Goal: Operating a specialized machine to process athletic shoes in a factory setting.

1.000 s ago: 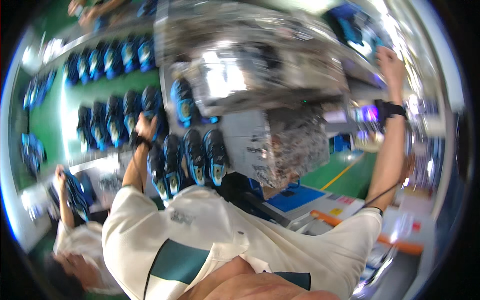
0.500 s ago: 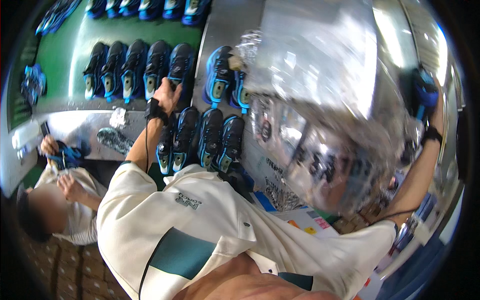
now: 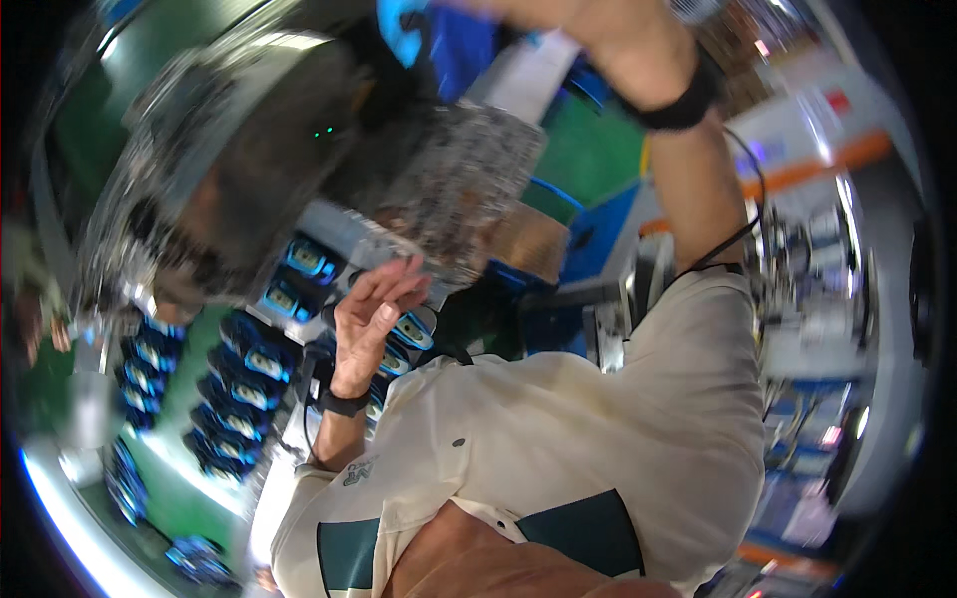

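Observation:
My left hand (image 3: 377,324) is empty, its fingers apart, held over dark shoes with bright blue soles. One such shoe (image 3: 413,331) shows just beside its fingertips. My right hand (image 3: 608,40) is raised at the top, smeared by motion, with its fingers partly cut off by the picture's edge. At its fingers is a blurred blue and dark shoe (image 3: 464,45), which it appears to grip. Two more shoes (image 3: 307,259) stand on a grey surface left of my left hand.
Crumpled, shiny clear plastic (image 3: 239,169) fills much of the upper left. Rows of shoes (image 3: 234,424) stand on a green tabletop (image 3: 184,444) at the lower left. A cardboard box (image 3: 533,241) sits by a blue panel (image 3: 603,239). Machinery (image 3: 837,249) lines the right side.
The whole view has swung to the right. My left hand has come off a shoe in the row and opened. My right arm has moved from the far right to the top.

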The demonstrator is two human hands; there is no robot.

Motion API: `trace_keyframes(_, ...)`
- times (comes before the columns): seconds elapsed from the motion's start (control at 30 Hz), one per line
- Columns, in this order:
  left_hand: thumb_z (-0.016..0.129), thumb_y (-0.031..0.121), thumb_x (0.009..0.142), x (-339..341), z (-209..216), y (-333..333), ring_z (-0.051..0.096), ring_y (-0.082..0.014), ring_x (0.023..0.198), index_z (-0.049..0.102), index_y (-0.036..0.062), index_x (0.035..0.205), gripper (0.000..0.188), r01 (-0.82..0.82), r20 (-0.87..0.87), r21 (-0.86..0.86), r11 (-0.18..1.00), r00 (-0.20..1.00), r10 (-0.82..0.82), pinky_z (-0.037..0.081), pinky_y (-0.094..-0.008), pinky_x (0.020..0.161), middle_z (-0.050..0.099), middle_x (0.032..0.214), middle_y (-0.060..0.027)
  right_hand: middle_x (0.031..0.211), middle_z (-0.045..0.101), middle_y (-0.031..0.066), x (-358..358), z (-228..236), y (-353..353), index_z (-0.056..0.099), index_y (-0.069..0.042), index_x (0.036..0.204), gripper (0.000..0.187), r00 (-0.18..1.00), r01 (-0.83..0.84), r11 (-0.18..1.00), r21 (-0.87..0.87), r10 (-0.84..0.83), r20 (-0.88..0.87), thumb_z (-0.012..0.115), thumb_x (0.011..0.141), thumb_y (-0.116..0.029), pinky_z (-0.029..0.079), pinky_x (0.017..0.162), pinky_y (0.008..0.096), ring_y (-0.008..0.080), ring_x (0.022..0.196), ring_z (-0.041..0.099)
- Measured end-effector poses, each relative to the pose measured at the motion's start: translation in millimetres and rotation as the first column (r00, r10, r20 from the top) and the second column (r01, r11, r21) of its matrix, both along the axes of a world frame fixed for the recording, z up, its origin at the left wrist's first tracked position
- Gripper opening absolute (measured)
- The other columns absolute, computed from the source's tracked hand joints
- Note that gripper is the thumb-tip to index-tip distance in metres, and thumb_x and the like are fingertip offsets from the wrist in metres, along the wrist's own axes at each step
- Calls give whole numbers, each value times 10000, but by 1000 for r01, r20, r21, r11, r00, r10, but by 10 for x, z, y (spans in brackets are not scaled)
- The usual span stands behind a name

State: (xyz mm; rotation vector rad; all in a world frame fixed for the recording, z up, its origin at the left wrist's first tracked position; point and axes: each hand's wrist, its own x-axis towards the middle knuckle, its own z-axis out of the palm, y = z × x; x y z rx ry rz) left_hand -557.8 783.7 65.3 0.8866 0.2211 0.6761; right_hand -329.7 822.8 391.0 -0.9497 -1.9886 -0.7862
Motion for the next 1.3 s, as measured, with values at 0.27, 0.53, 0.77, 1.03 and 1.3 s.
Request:
trace_keyframes(0.27,777,237,831,1721,746,-1036,545,-199,1093,567,16,1156,446,-148,162,520,841,984,74,419,-355,965,578,1167,-96,1248,541,232,236,-1133,-2487,485,-146,1406,1030,670,739,674,-21,-737,-95,882,534,-523,530,645,411,350,948,584)
trace_keyframes(0.53,678,146,901,2527,740,-3115,634,-172,996,573,-12,1266,411,693,-29,-14,721,720,-693,503,-307,906,656,1132,-85,1130,655,85,395,-2106,-5656,536,-7,1319,634,-121,390,839,-380,-362,-924,819,814,-266,511,833,298,141,1003,615)
trace_keyframes(0.77,691,207,922,2722,675,-5209,580,-132,1082,481,-39,1405,581,880,-154,180,440,467,-871,452,-283,960,615,1234,-81,957,668,0,-149,-2960,-7117,629,2,1119,413,-254,701,713,-8,239,-937,804,759,-100,496,776,259,95,828,600)
trace_keyframes(1.03,589,480,967,3794,170,-7024,610,-167,1040,531,-31,1334,631,929,-408,367,39,198,-891,499,-300,902,621,1227,-108,1180,615,95,-607,-3080,-8652,577,31,1179,494,-220,975,72,-210,421,-880,782,743,-78,434,977,329,183,1091,560)
trace_keyframes(1.3,782,502,709,5542,-1029,-8689,664,-423,1001,630,-71,1120,721,525,-496,848,-72,737,-459,518,-471,885,677,1054,-298,1249,583,94,-981,-2930,-9026,510,31,1343,667,-381,873,-302,-382,66,-922,769,734,-45,438,992,325,192,1075,566)
